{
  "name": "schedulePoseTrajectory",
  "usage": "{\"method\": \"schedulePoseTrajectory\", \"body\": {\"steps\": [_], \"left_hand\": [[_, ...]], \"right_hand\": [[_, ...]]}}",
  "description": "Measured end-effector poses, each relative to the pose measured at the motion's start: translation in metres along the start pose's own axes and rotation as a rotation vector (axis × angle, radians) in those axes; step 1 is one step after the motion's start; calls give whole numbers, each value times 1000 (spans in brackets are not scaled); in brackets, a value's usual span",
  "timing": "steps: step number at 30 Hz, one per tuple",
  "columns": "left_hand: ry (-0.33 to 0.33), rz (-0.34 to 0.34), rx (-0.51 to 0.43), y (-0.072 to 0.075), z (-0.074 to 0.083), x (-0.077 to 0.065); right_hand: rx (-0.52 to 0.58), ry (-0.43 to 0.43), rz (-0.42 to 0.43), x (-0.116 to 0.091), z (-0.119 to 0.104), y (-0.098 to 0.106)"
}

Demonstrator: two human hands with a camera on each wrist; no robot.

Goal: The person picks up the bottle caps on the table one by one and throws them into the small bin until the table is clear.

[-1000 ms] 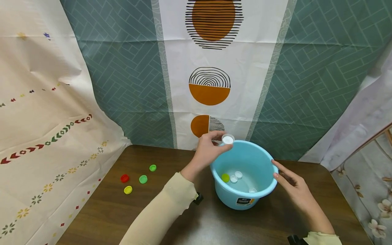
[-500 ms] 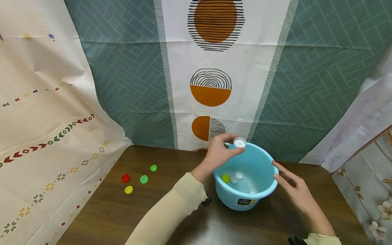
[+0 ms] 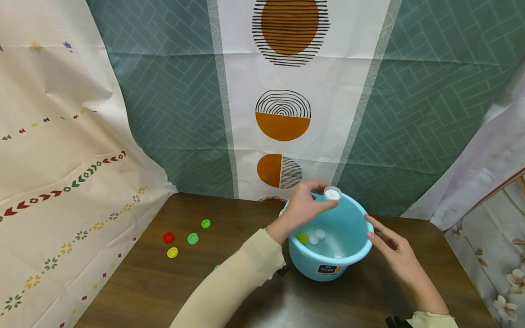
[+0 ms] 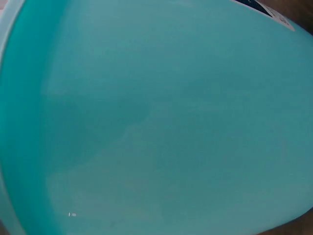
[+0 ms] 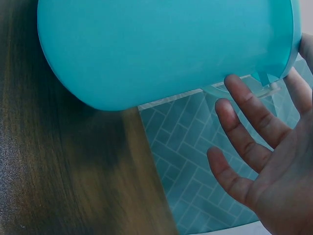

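My left hand (image 3: 305, 207) pinches a clear, white-centred bottle cap (image 3: 332, 193) between thumb and fingers, above the far rim of a light blue plastic tub (image 3: 328, 269). Inside the tub lie a yellow-green cap (image 3: 302, 238) and several whitish caps (image 3: 320, 234). The right hand (image 3: 391, 248) grips the tub's right rim with thumb and forefinger. In the right wrist view, the other fingers (image 5: 244, 139) spread loosely beside the tub wall (image 5: 161, 49). Only the tub's blue side (image 4: 171, 122) fills the left wrist view; the left hand is out of sight there.
On the brown table (image 3: 143, 291) at left lie a red cap (image 3: 168, 237), a yellow cap (image 3: 172, 253) and two green caps (image 3: 193, 238). A green edge (image 3: 217, 267) peeks from behind the left sleeve. Patterned cloth (image 3: 188, 114) hangs behind the table.
My left hand has moved rightward with the clear cap, from the tub's far left rim to above its far rim. The right hand has kept its hold on the rim.
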State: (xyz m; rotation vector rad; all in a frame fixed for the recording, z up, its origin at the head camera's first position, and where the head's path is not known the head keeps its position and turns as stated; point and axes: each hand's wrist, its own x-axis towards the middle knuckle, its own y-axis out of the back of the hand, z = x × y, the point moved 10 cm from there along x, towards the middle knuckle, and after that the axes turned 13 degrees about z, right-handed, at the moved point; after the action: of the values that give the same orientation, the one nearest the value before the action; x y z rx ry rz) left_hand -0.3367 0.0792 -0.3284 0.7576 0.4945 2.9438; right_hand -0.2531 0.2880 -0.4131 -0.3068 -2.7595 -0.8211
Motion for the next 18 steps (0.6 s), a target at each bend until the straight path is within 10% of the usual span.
{"method": "schedulePoseTrajectory", "body": {"steps": [18], "left_hand": [[-12, -62, 73, -19, 5, -4]], "right_hand": [[-9, -1, -6, 0, 0, 0]]}}
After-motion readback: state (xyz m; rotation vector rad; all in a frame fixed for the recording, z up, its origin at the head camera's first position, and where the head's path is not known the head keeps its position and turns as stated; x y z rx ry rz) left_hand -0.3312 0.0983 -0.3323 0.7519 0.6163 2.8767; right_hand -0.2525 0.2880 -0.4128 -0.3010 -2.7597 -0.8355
